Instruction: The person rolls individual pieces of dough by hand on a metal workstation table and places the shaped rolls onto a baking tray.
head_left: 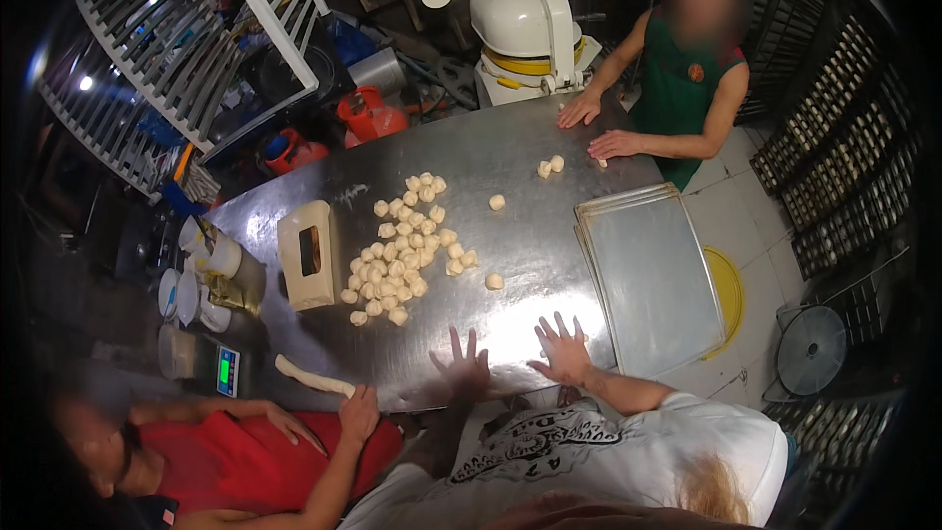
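My left hand (461, 363) is on or just over the near edge of the steel table (520, 113), fingers spread. My right hand (562, 351) is to its right with fingers also spread, near a stack of metal trays (653, 275); whatever lies under either palm is hidden. Beyond my hands a single dough ball (495, 281) sits apart, with a large cluster of pale dough balls (397, 270) to the upper left.
A co-worker in red (226, 466) at left holds a dough rope (314, 376). Another in green (677, 103) stands across. A beige box (292, 257), tubs (216, 250) and a scale (228, 369) occupy the left; a machine (515, 20) and red cylinders (368, 118) stand behind; racks (819, 137) line the right.
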Motion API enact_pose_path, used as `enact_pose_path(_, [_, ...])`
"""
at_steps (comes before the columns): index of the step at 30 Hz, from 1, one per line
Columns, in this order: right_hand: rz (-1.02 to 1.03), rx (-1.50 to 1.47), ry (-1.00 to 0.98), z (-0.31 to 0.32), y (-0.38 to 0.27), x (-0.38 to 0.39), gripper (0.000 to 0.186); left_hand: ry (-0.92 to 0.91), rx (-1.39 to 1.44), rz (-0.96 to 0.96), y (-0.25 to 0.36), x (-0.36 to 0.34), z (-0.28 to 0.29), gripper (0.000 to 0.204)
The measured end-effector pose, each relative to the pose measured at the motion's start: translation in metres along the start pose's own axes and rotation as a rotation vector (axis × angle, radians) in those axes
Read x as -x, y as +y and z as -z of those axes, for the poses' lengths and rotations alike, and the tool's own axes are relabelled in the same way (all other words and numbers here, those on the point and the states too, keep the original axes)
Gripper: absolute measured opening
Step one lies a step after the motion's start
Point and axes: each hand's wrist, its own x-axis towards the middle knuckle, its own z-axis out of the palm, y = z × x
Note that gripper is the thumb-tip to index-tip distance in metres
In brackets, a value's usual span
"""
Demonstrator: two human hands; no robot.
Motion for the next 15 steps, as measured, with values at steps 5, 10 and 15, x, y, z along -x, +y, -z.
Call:
enact_pose_path(5, [-0.145,0.003,0.332,0.028,-0.005,-0.11,0.089,0.241,0.04,0.008,-0.031,-0.092,-0.002,0.064])
enact_pose_path(10, [-0.065,0.011,-0.002,-0.009,-0.021,0.008,0.094,0.106,-0.147,-0.009,-0.018,0.014,-0.033,0.057])
enact_pose_path(15, [-0.049,0.065,0.451,0.003,0.021,-0.095,0.085,0.375,-0.135,-0.07,-0.017,-0.107,-0.01,0.059])
